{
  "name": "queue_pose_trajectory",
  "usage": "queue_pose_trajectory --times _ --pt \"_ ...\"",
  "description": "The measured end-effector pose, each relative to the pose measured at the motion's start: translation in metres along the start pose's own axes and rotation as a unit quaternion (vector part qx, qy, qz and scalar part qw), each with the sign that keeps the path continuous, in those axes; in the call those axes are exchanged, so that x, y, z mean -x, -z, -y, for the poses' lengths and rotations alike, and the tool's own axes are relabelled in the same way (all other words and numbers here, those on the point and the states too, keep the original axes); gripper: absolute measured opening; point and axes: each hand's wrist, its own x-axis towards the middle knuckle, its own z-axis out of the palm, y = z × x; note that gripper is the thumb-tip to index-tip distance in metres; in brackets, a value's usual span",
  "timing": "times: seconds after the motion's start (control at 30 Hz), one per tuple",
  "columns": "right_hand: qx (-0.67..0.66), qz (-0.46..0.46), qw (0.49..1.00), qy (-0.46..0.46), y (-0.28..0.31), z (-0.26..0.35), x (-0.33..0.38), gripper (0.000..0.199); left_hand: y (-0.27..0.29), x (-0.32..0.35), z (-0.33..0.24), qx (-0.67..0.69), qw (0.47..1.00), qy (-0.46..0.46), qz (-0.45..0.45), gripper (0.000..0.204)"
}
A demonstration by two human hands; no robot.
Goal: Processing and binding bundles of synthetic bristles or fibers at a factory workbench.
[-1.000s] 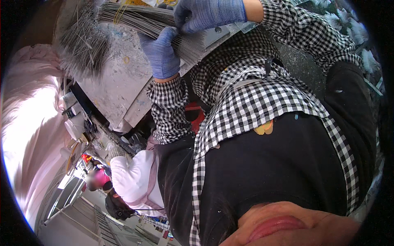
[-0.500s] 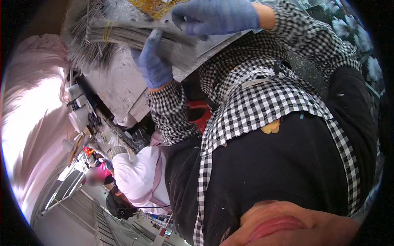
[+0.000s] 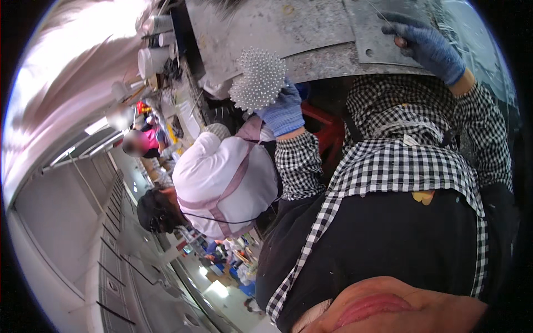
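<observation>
My left hand point(image 3: 286, 114), in a blue knit glove, is closed round a thick bundle of thin grey wires point(image 3: 258, 80). The bundle points toward me, so its many ends show as pale bead-like tips, and the rest of its length is hidden. It is held up beside the near edge of the worktable. Over the table's right part, my right hand point(image 3: 425, 47), gloved alike, has its fingers bent together at a single thin wire point(image 3: 376, 8) that runs up out of view. The fingertips of this glove are dark and partly bare.
The grey worktable point(image 3: 316, 28) has metal sheets on it, one with a round hole. A red plastic stool or basket point(image 3: 325, 125) is under it. At left a co-worker in a white top point(image 3: 222, 177) sits close by. White tubs point(image 3: 152, 62) and clear plastic sheeting point(image 3: 477, 39) flank the table.
My left hand has swung the wire bundle off the table, toward me and upright. My right hand has moved right, away from the bundle. The whole view has shifted.
</observation>
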Motion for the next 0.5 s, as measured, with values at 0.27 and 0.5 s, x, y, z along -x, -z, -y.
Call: queue_pose_trajectory --times 0.27,0.5 --pt "-0.131 0.022 0.99 -0.053 -0.04 -0.025 -0.011 0.039 0.015 0.03 0.056 0.145 0.984 0.079 -0.064 0.043" --pt "0.045 -0.002 0.999 0.013 -0.022 -0.045 -0.016 0.035 0.024 0.046 0.087 -0.026 1.0 0.008 0.013 0.04"
